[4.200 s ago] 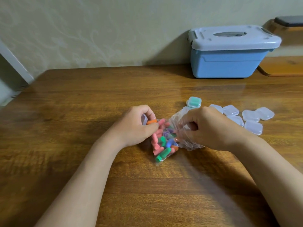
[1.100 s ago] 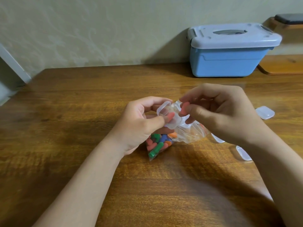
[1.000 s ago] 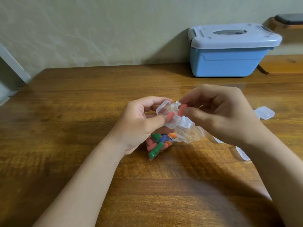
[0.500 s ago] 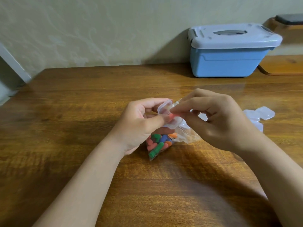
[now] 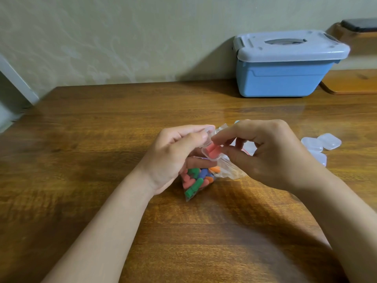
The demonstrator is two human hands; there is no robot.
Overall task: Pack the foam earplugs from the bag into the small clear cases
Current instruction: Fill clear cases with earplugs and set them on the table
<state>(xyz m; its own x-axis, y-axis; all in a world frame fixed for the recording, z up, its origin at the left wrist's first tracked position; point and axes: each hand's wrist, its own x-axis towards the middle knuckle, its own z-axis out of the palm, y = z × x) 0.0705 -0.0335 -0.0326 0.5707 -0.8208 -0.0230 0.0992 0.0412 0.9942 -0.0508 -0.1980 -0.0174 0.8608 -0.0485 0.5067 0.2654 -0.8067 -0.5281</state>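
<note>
Earplugs [image 5: 212, 149], pink ones, lie in the open case [image 5: 204, 153] between the hands, the left hand [image 5: 173, 158] gripping it steady over the bag [image 5: 228, 170] so the right hand [image 5: 271, 154], pinching them, can tuck them in.

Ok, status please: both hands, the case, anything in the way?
Left hand holds open clear case. Right hand pinches pink earplugs inside it. Bag beneath, many earplugs left. Nothing in the way.
</note>
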